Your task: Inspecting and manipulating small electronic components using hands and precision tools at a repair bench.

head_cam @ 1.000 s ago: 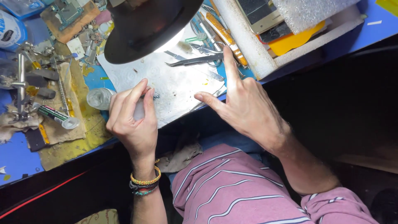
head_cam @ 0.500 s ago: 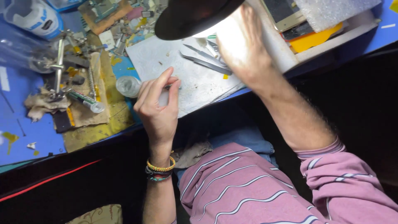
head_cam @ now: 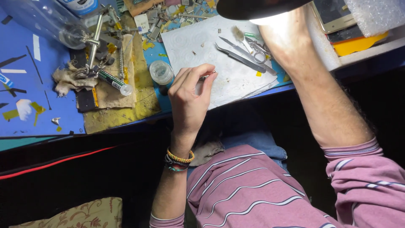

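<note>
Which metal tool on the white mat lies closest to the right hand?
The scissors, with looped handles, lie right beside the right hand under the lamp. The two straight tweezers lie further left on the white mat.

A blue workbench (head_cam: 38, 105) fills the top of the view, lit brightly by a black lamp shade (head_cam: 257, 7) hanging over it. Below its edge everything is dark (a patterned cushion (head_cam: 80, 215) shows at the bottom left).

The right hand (head_cam: 283, 36) was washed out under the lamp shade (head_cam: 257, 7), itself cut off at the far edge; the left hand (head_cam: 190, 95) hid most of a thin tool (head_cam: 207, 77).
</note>
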